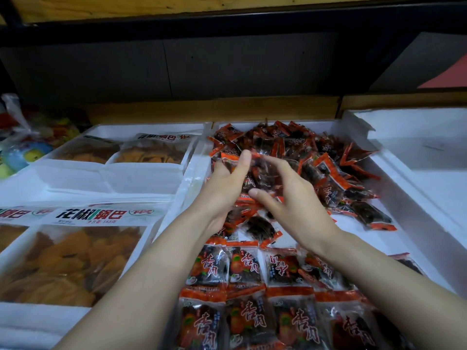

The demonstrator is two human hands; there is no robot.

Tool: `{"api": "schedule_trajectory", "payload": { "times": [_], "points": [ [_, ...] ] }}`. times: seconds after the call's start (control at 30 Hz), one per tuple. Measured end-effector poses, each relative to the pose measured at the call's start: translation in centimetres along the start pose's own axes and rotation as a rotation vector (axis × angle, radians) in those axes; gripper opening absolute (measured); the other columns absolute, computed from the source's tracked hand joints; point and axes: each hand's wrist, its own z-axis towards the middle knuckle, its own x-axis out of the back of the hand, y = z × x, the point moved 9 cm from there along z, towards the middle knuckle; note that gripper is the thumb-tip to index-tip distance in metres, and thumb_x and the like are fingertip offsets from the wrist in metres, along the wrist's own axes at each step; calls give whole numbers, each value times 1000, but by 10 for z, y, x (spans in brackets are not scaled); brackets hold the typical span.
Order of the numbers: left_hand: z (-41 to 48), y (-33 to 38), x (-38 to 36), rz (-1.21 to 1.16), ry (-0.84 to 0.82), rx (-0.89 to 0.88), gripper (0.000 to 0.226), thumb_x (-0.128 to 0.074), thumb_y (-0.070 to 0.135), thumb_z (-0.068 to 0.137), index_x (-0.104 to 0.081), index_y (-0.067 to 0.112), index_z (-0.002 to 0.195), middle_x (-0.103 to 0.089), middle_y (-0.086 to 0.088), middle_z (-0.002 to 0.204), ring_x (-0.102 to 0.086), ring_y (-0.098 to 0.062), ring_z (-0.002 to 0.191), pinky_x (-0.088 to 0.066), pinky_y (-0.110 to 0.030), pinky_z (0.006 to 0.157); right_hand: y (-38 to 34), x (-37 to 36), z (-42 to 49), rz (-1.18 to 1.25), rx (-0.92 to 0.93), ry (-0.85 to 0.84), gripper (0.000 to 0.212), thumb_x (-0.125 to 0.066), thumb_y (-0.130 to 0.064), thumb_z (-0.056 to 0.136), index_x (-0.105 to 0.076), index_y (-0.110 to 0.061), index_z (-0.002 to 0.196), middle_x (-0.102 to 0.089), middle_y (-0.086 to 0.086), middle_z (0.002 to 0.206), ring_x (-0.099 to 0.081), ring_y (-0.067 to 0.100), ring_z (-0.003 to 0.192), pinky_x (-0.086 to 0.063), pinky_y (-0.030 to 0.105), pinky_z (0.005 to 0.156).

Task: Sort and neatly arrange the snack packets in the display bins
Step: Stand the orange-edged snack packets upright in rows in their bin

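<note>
L hand [227, 183] + R hand [285, 198] both curled round bunch of red snack packets [262, 173], held just above white bin [194, 168], loose pile [328, 157] at bin's back, neat rows [252, 299] at bin's front, chip bags [68, 261] left of bin

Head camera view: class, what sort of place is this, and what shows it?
Probably a shop's snack display: white foam bins side by side, one heaped with small red snack packets, another holding large labelled crisp bags.
</note>
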Motion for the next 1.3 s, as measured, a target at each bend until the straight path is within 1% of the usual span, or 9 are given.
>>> {"api": "schedule_trajectory", "payload": {
  "times": [0.13,0.27,0.33,0.43,0.57,0.67,0.8,1.13,1.3],
  "points": [
    [2,6,1,112,1,-115,56,-69,45,82,-48,23,128,-63,5,121,-59,-13,114,-46,-38,99,16,14,5,165,-131,76,32,-61,-31,90,-53,-17,118,-67,-6,84,-64,5,74,-49,15,65],
    [-1,22,13,143,103,-220,46,-67,27,89,-46,21,130,-61,8,120,-57,-5,108,-46,-24,88,43,10,8,737,-450,44,13,-60,-24,91,-65,-13,94,-72,-1,83,-68,17,84,-49,40,92],
    [-5,32,20,196,178,-291,51,-67,27,89,-43,19,133,-58,8,123,-54,-7,112,-45,-28,98,48,7,7,896,-548,-5,17,-57,-24,92,-67,-11,97,-72,-4,82,-67,13,81,-47,40,96],
    [-11,41,19,284,202,-390,40,-68,25,87,-44,20,118,-58,16,97,-57,3,87,-45,-9,76,49,3,7,923,-580,-104,32,-61,-32,89,-66,-6,107,-72,2,101,-67,13,94,-43,36,99],
    [-13,35,5,266,115,-342,50,-72,32,82,-46,21,124,-60,14,107,-58,-1,99,-48,-21,88,39,2,4,903,-516,-169,17,-60,-20,90,-65,-6,99,-72,-2,81,-67,9,83,-45,24,80],
    [-11,27,2,200,72,-286,56,-77,36,76,-45,32,123,-59,14,120,-56,-5,111,-45,-29,97,43,2,3,892,-520,-152,23,-62,-19,88,-63,-5,107,-71,0,101,-63,9,98,-44,21,75],
    [-9,18,-6,29,-58,-170,56,-84,13,70,-54,22,117,-70,1,111,-68,-16,100,-53,-38,94,41,6,8,1015,-482,-113,12,-61,-16,86,-54,-14,76,-63,-7,68,-60,4,72,-44,23,76],
    [-10,38,19,61,99,-300,55,-82,-2,66,-53,23,105,-68,-1,100,-68,-15,91,-57,-32,80,31,10,3,443,-315,-418,39,-77,-21,72,-62,-12,106,-72,11,87,-68,21,77,-53,21,65],
    [-13,33,0,157,4,-318,61,-83,3,67,-50,25,113,-66,-1,102,-68,-10,85,-57,-20,72,24,-11,-10,223,-250,-584,79,-69,-60,63,-56,10,99,-55,21,80,-47,26,69,-39,40,69]
  ]
}}
